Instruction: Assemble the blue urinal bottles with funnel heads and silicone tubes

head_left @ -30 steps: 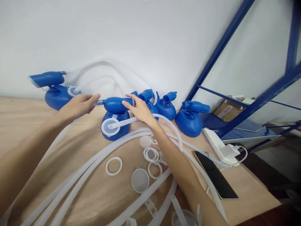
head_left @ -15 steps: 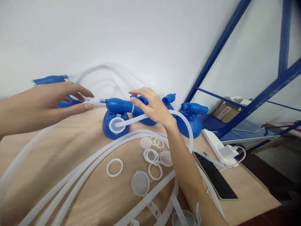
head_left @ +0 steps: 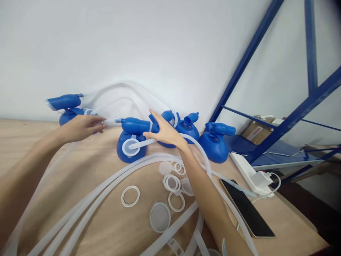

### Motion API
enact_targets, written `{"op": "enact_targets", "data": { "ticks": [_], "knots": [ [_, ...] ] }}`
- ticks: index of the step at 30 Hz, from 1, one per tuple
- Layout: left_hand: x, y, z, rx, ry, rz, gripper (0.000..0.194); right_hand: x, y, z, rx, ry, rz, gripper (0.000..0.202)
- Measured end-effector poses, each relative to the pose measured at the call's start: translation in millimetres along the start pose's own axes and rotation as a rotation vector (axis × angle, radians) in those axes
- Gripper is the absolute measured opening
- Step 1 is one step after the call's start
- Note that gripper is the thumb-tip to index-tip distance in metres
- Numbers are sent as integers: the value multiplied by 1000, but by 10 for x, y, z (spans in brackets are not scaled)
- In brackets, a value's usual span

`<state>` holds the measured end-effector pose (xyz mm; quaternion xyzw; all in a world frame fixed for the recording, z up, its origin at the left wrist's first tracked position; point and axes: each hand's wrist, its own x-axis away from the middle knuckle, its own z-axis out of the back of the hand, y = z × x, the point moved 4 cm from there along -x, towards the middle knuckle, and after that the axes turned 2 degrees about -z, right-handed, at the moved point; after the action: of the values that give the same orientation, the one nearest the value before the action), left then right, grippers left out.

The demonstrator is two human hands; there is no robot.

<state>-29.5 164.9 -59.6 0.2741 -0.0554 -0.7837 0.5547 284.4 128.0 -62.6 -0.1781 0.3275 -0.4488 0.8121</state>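
Note:
My left hand (head_left: 81, 128) has its fingertips closed around a pale tube (head_left: 110, 123), at the left of a blue bottle's nozzle. That bottle (head_left: 123, 145) stands upright with its neck (head_left: 135, 126) pointing left, and a round translucent cap (head_left: 130, 147) with a tube is on its front. Just right of the neck, my right hand (head_left: 165, 132) is open, thumb and fingers apart, partly covering another blue bottle (head_left: 168, 116). Whether it touches the neck is unclear.
More blue bottles stand at far left (head_left: 69, 116) and right (head_left: 214, 147). Long tubes (head_left: 106, 183), rings (head_left: 130, 196) and caps (head_left: 160, 217) lie on the table. A phone (head_left: 247, 209), power strip (head_left: 243, 169) and blue shelf frame (head_left: 247, 49) are at right.
My left hand's fingers have come together on the tube and it sits lower. My right hand's fingers now point more upward beside the neck. The view has shifted slightly.

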Motion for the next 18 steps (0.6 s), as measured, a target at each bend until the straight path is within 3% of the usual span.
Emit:
{"op": "enact_targets", "data": {
  "ticks": [3,4,8,11,15,18],
  "knots": [
    [35,102,-54,-44,-131,-2,61,-90,162,-144,-197,-21,-34,100],
    [43,143,-56,-74,-119,-15,61,-121,215,-191,-238,3,-54,97],
    [58,273,-79,-130,6,-63,66,-214,359,-319,-221,125,-78,73],
    [65,308,-130,-90,40,-68,69,-239,408,-349,-198,137,-52,56],
    [73,308,-164,-10,123,-66,54,-243,445,-355,-227,115,-28,50],
    [92,376,-165,16,260,-178,43,-244,442,-361,-208,102,-6,49]
  ]
}}
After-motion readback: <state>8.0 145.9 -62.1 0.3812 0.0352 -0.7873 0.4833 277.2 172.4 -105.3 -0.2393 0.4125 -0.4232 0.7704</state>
